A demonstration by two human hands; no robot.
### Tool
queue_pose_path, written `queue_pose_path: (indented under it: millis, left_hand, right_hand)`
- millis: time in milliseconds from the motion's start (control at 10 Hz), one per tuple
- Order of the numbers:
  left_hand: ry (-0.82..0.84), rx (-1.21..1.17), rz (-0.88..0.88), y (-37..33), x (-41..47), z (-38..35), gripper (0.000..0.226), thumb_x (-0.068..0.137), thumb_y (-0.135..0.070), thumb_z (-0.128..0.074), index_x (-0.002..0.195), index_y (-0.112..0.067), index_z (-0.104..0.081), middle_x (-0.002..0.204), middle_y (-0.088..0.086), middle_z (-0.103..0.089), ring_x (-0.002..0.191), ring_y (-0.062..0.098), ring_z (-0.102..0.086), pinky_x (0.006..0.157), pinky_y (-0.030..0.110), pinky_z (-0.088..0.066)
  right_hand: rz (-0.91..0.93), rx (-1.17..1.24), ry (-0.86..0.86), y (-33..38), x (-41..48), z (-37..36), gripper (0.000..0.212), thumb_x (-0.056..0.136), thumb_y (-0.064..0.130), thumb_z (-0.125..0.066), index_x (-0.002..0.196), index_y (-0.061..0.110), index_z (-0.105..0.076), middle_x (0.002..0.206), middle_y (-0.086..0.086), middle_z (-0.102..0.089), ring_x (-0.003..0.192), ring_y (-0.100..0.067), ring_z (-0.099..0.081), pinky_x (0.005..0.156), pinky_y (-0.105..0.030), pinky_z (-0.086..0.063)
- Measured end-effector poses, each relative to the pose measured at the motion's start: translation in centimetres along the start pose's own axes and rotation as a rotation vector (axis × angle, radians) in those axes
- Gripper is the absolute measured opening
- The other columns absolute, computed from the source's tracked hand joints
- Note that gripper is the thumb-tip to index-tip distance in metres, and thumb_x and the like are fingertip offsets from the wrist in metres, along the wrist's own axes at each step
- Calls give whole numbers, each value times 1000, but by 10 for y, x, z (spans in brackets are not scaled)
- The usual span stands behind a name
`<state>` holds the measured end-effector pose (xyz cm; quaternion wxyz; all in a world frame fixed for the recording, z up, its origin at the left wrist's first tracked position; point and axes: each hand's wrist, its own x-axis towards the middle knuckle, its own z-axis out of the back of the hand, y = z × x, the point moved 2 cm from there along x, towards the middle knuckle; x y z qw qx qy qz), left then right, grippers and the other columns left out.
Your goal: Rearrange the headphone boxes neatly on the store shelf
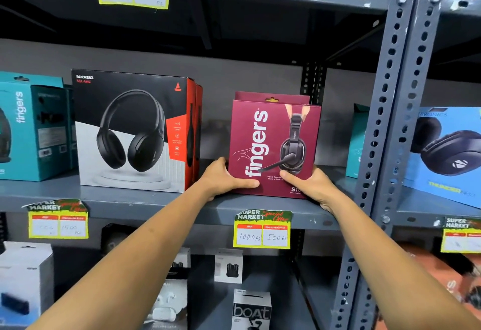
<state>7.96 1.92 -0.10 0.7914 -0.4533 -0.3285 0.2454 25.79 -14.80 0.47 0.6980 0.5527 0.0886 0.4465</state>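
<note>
Left hand [223,177] fingers [247,183] closed on the lower left corner of the maroon box [273,147], thumb flat across the front face, rest wrapped round the side edge. Right hand [313,186] mirrors it on the lower right corner, thumb on the front, fingers behind and out of sight. Box stands upright at the front lip of the grey shelf [161,206], bottom edge on or just above the deck, can't tell which. A second maroon box [260,95] sits right behind it, only the top strip visible. Black-and-red headphone box [135,132] stands to the left with a clear gap between; teal box [33,129] further left, blue box [447,152] past the perforated upright [385,111] on the right. Price tag [261,230] hangs off the shelf edge directly below. Handling guess: thin glossy card, light, hollow-ish, faces will dent if squeezed mid-panel and are likely a bit slick. Hold low at the corners and edges where the card is stiffest, as now; slide it along the deck, don't pinch-lift it. Watch the hang tab at the top.
</note>
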Motion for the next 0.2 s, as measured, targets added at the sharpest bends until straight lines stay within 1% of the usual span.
queue_pose_path:
  millis: [100, 200]
  left_hand:
    - [-25, 26, 21, -4, -4, 0, 109, 29, -56, -94, 120, -18, -48, 116, -3, -65, 103, 13, -63, 91, 35, -53]
    - [-132, 60, 7, -5, -6, 2, 125, 17, -71, -87, 121, -17, -44, 126, 2, -58, 111, 19, -59, 97, 43, -51]
  right_hand:
    - [-11, 54, -49, 2, -2, 1, 111, 34, 76, -76, 128, 21, -53, 120, 0, -67, 103, -14, -64, 88, -34, -53]
    - [13, -9, -209, 3, 0, 9, 134, 34, 91, -63, 141, 16, -36, 140, -8, -53, 125, -27, -53, 101, -48, -47]
